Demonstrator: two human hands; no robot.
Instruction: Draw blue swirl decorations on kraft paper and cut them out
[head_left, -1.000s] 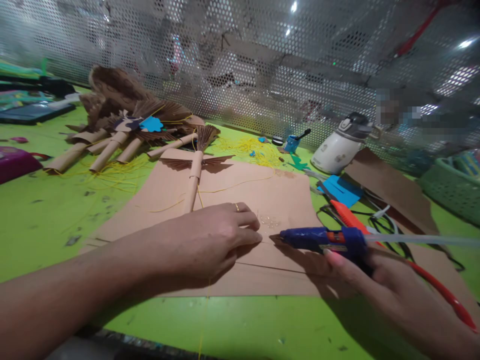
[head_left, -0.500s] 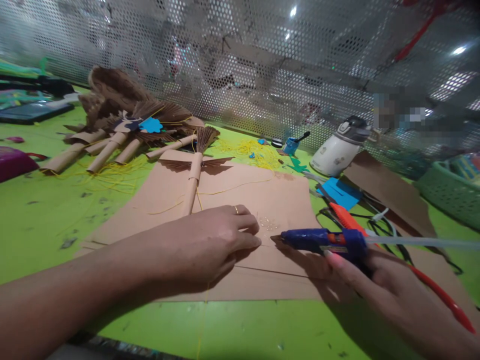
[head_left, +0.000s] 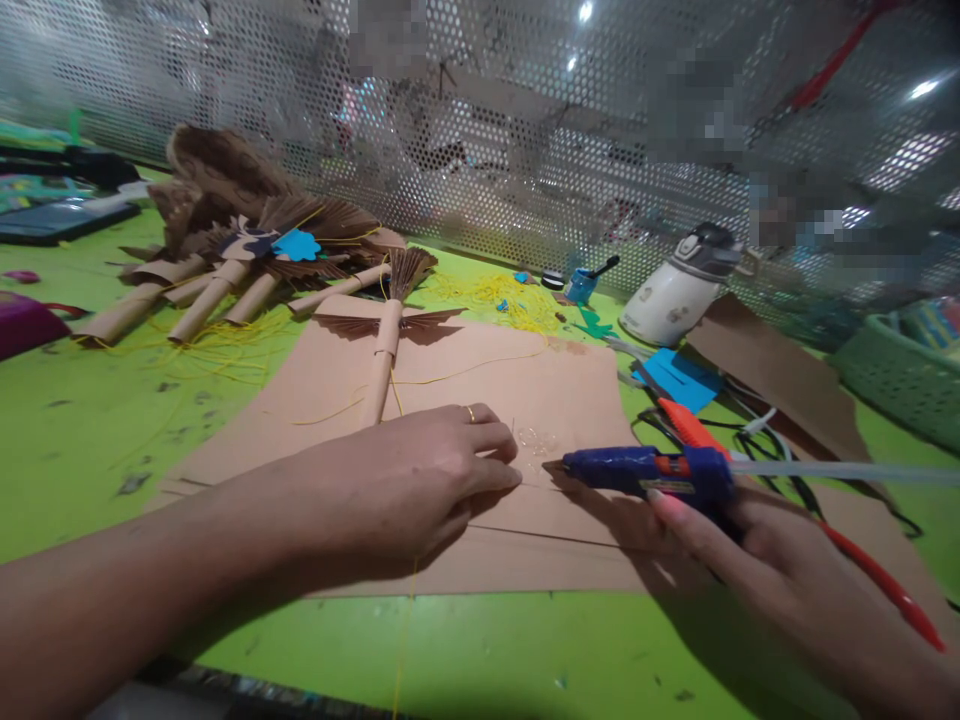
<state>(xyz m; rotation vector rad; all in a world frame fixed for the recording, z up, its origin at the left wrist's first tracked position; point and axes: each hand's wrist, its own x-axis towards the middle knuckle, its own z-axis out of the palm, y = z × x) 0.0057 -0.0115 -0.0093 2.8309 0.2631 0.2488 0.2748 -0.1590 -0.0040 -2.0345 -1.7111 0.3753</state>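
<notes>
The right hand (head_left: pixel 795 580) hides the handle of the glue gun (head_left: pixel 619 470), fingers clamped around it, mostly unseen. The left hand (head_left: pixel 420 480) lies on the brown sheet (head_left: pixel 570 390), fingers close together; whether they pinch anything, I cannot tell. The glue gun crosses the sheet's right edge, nozzle leftward, long axis roughly along the green table's (head_left: pixel 487 650) near edge.

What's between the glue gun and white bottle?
In the head view, blue paper, an orange object and black cord lie between the glue gun and white bottle.
</notes>
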